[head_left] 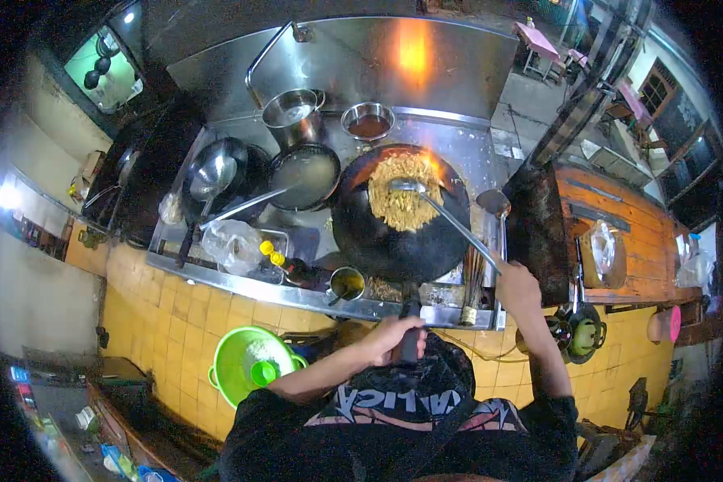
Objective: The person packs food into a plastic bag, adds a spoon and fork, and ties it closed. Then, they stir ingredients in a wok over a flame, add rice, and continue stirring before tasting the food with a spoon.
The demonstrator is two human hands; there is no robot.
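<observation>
My left hand (398, 339) is wrapped round the dark handle of a large black wok (402, 253). Inside the wok lies a heap of yellowish-brown food (398, 210), with orange flame at its upper right edge. My right hand (517, 287) grips the end of a long metal ladle (458, 223); the ladle's round head rests on the food near the wok's middle.
Left of the wok are a dark pan of liquid (305, 178), a steel pot (292, 120), a bowl of red sauce (368, 124) and sauce bottles (285, 261). A metal mug (347, 284) stands near the front edge. A green tub (245, 386) sits below left.
</observation>
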